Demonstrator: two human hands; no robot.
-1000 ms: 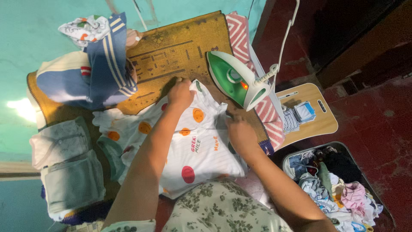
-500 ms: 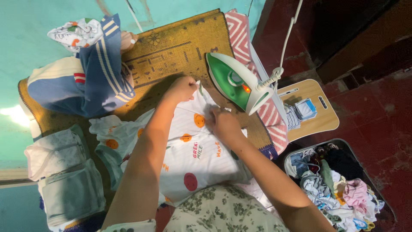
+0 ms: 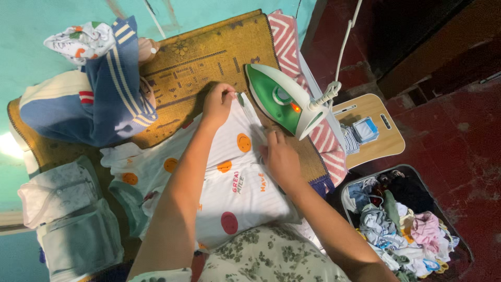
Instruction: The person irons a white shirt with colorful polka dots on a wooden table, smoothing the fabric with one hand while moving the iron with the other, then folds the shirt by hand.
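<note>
White shirt (image 3: 229, 177) with orange and red dots, one, spread flat on patterned mat (image 3: 209, 57).
Left hand (image 3: 218, 104) pinching collar edge; right hand (image 3: 279, 159) pressing flat, grasping nothing. One green iron (image 3: 279, 99) just beside; one basket of clothes (image 3: 402, 224) right.

Both bare forearms reach forward from the bottom of the view, the left one long and nearly straight, the right one coming in at a slant from the lower right. The left hand (image 3: 218, 103) is at full stretch, knuckles up and fingers curled under in a pinch at its far edge, the wrist in line with the forearm. The right hand (image 3: 279, 156) sits nearer the body and just to the right, palm down, fingers pointed forward and pressed flat, the wrist bent slightly inward toward the left arm.
</note>
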